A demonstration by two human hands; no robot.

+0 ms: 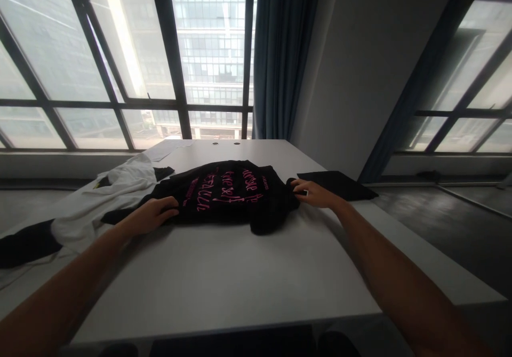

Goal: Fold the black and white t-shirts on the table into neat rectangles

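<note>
A black shirt (230,199) with pink handwriting-style lettering lies spread sideways across the white table (240,277). At its left end, my left hand (154,213) is closed, fingers curled over the dark fabric. My right hand (314,192) pinches a bit of the black cloth at the shirt's right end, thumb and fingers close together. One short sleeve hangs toward me between the hands, nearer the right one. The fingertips of both hands are partly lost against the dark cloth.
White-and-black clothing (116,186) lies crumpled along the table's left side. A flat black item (338,184) sits at the right edge, slightly overhanging it. Two dark round cable holes show at the far end. Windows and a blue curtain (280,58) stand behind.
</note>
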